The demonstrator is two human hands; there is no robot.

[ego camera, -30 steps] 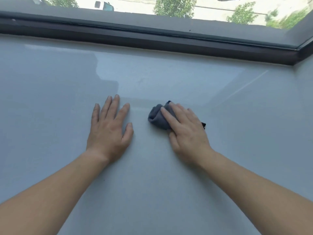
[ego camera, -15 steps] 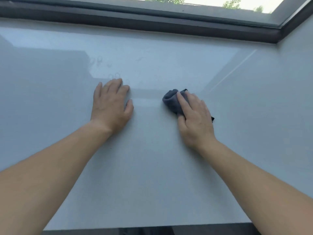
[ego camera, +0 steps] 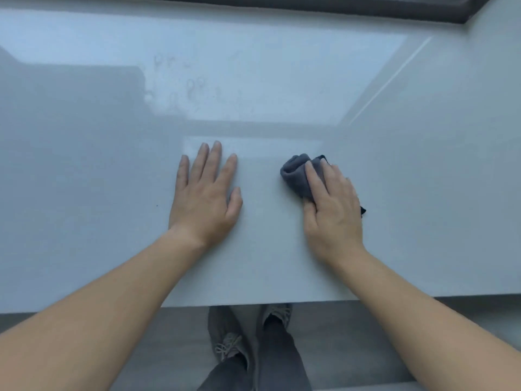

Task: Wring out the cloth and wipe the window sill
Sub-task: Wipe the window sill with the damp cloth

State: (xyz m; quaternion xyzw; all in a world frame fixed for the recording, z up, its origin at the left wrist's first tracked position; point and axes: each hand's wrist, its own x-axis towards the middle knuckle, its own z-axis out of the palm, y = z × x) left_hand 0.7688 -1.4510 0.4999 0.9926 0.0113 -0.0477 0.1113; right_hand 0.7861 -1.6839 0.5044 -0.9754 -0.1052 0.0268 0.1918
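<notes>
**sill_guy:** so the right hand [ego camera: 329, 210] lies flat on the bunched grey cloth [ego camera: 296, 173], fingers straight, pressing it down rather than curled round it; the cloth sits on the window sill [ego camera: 84, 165] around mid-depth, at 3 o'clock from the left hand [ego camera: 205, 198]; that one is spread flat on the bare surface, holding nothing; what can go wrong from here?

**mopnbucket:** couple of things imo; the cloth is wadded into a lump, so only a small patch touches and it probably leaves streaks; with just flat fingers on top it could roll out from under the palm on a fast stroke; the smudgy marks [ego camera: 194, 88] at 12 o'clock from the left hand are easy to miss in the glare; and that left palm on the glossy surface likely prints a fresh mark

**sill_guy:** and if it's too wet?

**mopnbucket:** can't tell how wet it is from here; if soggy, expect a film
</notes>
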